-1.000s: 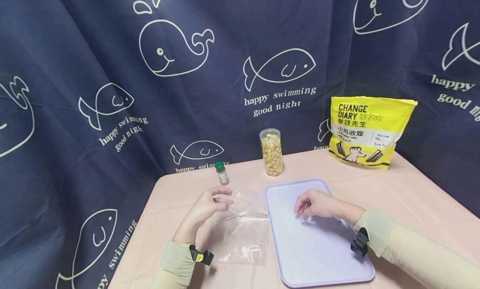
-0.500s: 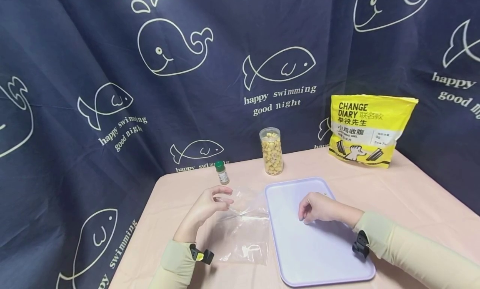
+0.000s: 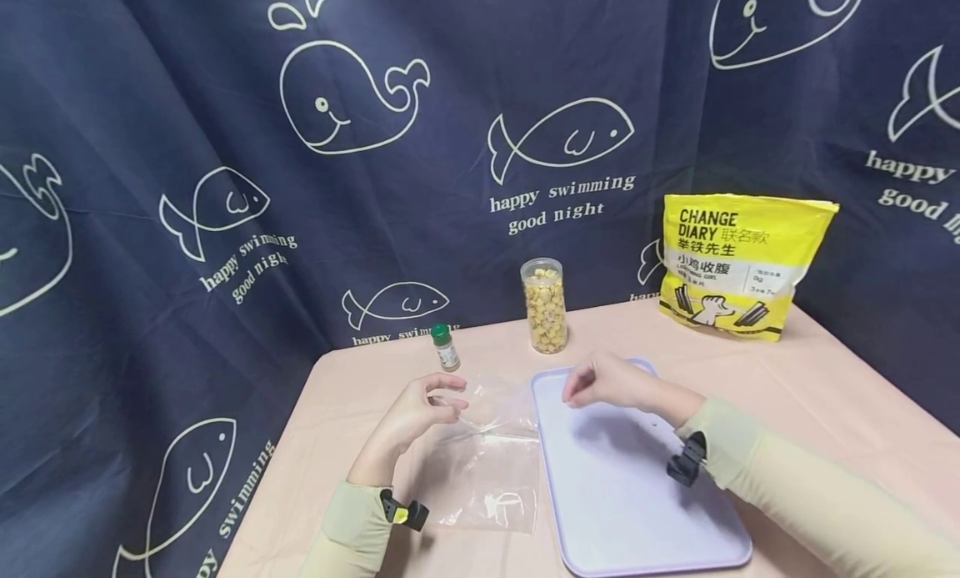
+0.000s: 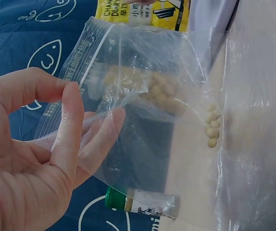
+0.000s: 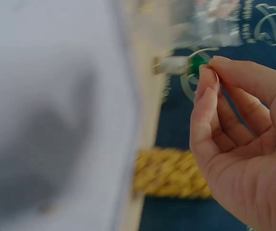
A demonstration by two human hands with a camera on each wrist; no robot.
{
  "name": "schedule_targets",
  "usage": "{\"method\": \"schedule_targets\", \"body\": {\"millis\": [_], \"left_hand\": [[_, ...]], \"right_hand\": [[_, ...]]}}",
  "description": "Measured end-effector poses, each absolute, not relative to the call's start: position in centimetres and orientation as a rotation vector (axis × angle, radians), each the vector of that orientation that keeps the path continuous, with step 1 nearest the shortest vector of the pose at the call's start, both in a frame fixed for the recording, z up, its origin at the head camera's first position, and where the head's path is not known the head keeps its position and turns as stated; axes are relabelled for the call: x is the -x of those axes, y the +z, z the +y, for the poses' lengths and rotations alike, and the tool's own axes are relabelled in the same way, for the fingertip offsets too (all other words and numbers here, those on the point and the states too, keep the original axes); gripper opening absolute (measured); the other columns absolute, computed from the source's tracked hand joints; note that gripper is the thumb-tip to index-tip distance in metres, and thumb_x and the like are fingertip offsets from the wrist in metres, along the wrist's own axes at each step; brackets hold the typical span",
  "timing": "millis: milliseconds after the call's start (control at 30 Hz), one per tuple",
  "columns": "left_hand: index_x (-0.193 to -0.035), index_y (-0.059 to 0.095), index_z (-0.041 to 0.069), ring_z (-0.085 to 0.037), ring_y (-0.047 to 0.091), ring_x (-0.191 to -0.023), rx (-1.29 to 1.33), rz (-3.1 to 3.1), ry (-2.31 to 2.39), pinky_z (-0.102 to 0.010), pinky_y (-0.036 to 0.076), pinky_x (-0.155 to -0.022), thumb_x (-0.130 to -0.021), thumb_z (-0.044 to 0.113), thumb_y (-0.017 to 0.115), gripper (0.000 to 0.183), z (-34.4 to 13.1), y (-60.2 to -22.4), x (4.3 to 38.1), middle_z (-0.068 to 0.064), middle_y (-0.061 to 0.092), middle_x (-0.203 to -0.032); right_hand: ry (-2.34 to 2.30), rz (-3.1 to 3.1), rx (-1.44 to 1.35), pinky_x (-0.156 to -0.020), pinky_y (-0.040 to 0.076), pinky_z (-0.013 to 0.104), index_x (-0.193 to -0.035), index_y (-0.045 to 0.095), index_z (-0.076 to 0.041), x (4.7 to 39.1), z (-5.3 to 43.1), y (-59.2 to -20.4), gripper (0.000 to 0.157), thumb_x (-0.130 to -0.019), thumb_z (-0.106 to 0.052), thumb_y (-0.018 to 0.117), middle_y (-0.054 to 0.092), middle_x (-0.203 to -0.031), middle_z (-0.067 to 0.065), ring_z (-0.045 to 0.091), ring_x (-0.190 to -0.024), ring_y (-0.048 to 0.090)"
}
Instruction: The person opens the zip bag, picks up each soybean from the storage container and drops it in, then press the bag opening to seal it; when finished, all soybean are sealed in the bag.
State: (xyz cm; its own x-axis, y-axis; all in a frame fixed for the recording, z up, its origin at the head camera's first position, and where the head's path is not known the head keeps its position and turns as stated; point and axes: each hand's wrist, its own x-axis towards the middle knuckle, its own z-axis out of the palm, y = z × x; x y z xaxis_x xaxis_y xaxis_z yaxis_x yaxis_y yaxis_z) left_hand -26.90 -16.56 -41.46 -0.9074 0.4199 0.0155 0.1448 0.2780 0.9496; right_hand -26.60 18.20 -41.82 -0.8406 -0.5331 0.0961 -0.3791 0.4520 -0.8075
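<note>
My left hand (image 3: 416, 411) holds up the mouth of a clear zip bag (image 3: 487, 469), thumb and fingers at its zip edge. In the left wrist view several round beige soybeans (image 4: 212, 126) sit low inside the bag. My right hand (image 3: 617, 382) is raised over the upper left part of a pale purple tray (image 3: 637, 511). Its thumb and index fingertip pinch together on a small soybean, mostly hidden by the fingers (image 5: 206, 96). Another tiny bean (image 3: 654, 424) lies on the tray, below the right wrist.
Behind the tray stands a clear jar (image 3: 547, 311) of yellow pieces. A small green-capped bottle (image 3: 446, 350) is behind the bag, and a yellow pouch (image 3: 742, 265) stands at the back right. Dark blue printed cloth (image 3: 450, 186) hangs behind the pink table (image 3: 787, 394).
My right hand came down to a bean on the tray, then lifted up and leftward toward the bag; that bean is gone from its spot. The left hand has stayed put.
</note>
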Motion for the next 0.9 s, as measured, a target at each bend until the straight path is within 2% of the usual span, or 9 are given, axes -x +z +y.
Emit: {"method": "schedule_targets", "body": {"millis": [233,467,700,900], "left_hand": [[-0.13,0.055,-0.015,-0.042,0.069,-0.104,-0.508,2.312,1.668,-0.033,0.061,-0.083,-0.077,-0.005,0.062,0.055,-16.6,-41.5,26.9,-0.034,0.063,-0.123],[-0.128,0.057,-0.014,-0.044,0.068,-0.106,-0.535,2.292,1.687,-0.033,0.061,-0.083,-0.077,-0.006,0.062,0.052,-16.6,-41.3,27.0,-0.032,0.063,-0.126],[-0.128,0.057,-0.013,-0.041,0.069,-0.105,-0.538,2.292,1.688,-0.033,0.061,-0.083,-0.078,-0.006,0.062,0.051,-16.6,-41.5,27.0,-0.031,0.064,-0.124],[-0.13,0.054,-0.016,-0.048,0.066,-0.108,-0.534,2.291,1.69,-0.034,0.061,-0.083,-0.078,-0.006,0.062,0.053,-16.7,-41.6,27.0,-0.033,0.062,-0.126]], "right_hand": [[-1.494,2.484,0.924,-0.078,0.06,0.029,-0.091,0.076,0.001,28.4,13.0,-38.7,0.007,-0.085,-0.001,0.076,0.076,-0.088,0.007,0.014,-0.083,0.071],[-1.449,2.49,1.044,-0.078,0.059,0.024,-0.091,0.076,0.003,29.4,9.7,-38.8,0.008,-0.084,0.005,0.074,0.076,-0.086,0.004,0.011,-0.082,0.071],[-1.411,2.517,1.055,-0.078,0.059,0.024,-0.093,0.077,0.001,29.3,9.4,-38.7,0.01,-0.083,0.003,0.076,0.076,-0.088,0.005,0.012,-0.082,0.071],[-1.475,2.544,0.938,-0.076,0.059,0.027,-0.096,0.075,0.004,29.1,11.3,-37.8,0.011,-0.086,0.002,0.075,0.076,-0.09,0.006,0.014,-0.084,0.071]]}}
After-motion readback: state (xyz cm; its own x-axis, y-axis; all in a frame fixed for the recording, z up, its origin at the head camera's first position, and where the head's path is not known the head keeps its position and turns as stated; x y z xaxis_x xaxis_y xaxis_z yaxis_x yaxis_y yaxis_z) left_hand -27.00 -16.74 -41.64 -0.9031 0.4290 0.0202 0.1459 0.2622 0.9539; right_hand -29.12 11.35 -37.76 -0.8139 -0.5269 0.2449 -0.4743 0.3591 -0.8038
